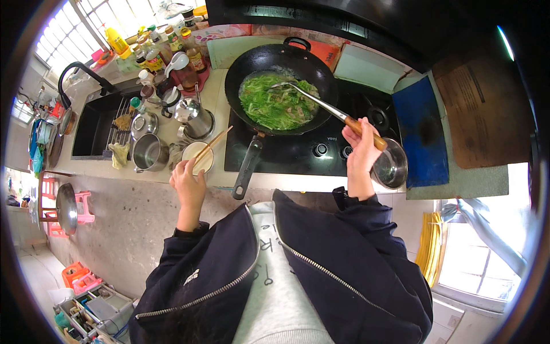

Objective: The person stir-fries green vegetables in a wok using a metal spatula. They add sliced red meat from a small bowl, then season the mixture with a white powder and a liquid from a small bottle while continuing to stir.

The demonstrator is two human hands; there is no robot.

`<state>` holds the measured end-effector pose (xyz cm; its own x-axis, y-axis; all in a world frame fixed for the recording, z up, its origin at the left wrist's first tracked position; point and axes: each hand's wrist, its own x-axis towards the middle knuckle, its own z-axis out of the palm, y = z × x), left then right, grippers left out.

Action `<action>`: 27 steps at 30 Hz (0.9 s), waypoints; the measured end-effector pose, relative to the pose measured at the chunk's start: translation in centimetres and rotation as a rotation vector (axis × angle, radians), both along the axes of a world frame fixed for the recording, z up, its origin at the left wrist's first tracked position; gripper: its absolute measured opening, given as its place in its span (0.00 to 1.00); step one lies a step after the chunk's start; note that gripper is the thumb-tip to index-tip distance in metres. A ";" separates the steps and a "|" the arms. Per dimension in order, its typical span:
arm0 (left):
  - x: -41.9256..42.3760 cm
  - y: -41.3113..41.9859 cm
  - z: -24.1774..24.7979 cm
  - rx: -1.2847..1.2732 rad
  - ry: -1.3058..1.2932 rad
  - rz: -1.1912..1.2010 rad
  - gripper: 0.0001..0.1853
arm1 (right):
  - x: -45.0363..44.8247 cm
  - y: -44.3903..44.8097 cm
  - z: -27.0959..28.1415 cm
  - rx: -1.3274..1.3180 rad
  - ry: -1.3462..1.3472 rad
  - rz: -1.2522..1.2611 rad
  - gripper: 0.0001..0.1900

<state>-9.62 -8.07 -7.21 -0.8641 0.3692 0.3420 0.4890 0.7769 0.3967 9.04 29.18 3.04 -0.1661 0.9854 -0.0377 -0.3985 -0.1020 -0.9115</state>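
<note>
My right hand (pixel 360 148) grips the wooden handle of a metal cooking spatula (pixel 320 102). The spatula's head dips into leafy greens in broth (pixel 279 101), with small pale pieces that look like meat. They fill the bottom of a black wok (pixel 240 60) on the gas hob (pixel 292 157). Toward me points the wok's long black handle (pixel 248 167), touched by neither hand. At a white bowl (pixel 208 165) left of the hob, my left hand (pixel 188 178) has its fingertips around the near ends of wooden chopsticks (pixel 217 139), which slant across the bowl.
A steel pot (pixel 150 152), a steel oil pot (pixel 195 118) and several sauce bottles (pixel 172 41) crowd the left counter beside a black sink (pixel 92 124). Right of the hob are a steel basin (pixel 390 165) and a blue panel (pixel 419 133). A range hood (pixel 335 26) hangs above.
</note>
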 end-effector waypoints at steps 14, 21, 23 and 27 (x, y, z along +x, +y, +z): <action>-0.6 1.0 -0.3 0.033 0.016 -0.060 0.25 | 2.2 1.4 3.3 0.091 -0.082 -0.052 0.12; -0.7 1.3 0.0 0.032 0.036 -0.071 0.25 | 4.6 -0.2 6.9 0.324 -0.064 0.048 0.10; -0.6 1.2 0.0 0.027 0.024 -0.063 0.25 | 5.7 -0.6 8.8 0.398 -0.093 0.092 0.09; -0.6 1.0 0.0 0.018 0.024 -0.058 0.25 | 6.4 -2.3 10.0 0.480 -0.204 0.260 0.08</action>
